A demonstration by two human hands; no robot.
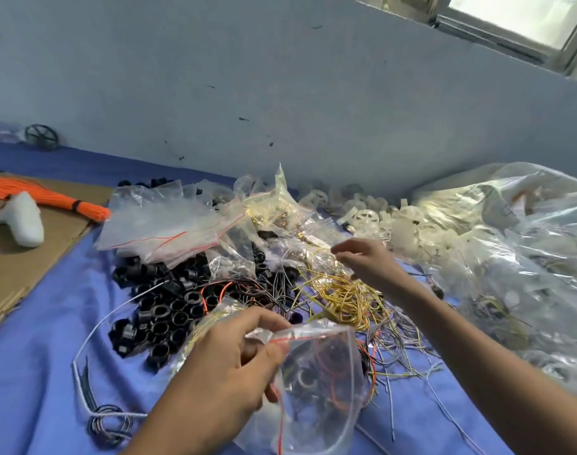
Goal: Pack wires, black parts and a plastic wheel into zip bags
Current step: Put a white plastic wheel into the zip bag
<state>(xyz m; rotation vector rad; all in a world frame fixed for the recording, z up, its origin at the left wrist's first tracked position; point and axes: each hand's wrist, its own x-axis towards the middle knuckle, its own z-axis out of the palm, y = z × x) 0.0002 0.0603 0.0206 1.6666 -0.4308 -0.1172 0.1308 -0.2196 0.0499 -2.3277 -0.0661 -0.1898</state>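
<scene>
Two hands are working over the blue sheet (34, 356).

- Left hand (228, 366), near edge: pinching the red-striped lip of a zip bag (320, 372) and holding its mouth gaping. Black pieces and red wire are lying inside.
- Right hand (365, 261), mid-sheet: hovering above the yellow wires (342, 297) with fingers loosely curved and thumb near forefinger. Whether it is pinching a thin strand cannot be told.
- Plastic wheels (365, 218), white: lying heaped at the far edge, just beyond that hand.
- Black parts (162, 310): lying piled left of centre.

Handling note, as a judgement: the bag's mouth is best held wide and tilted upward so nothing spills. Wires are likely to snag, so lifting one piece clear of the tangle is advisable.
</scene>
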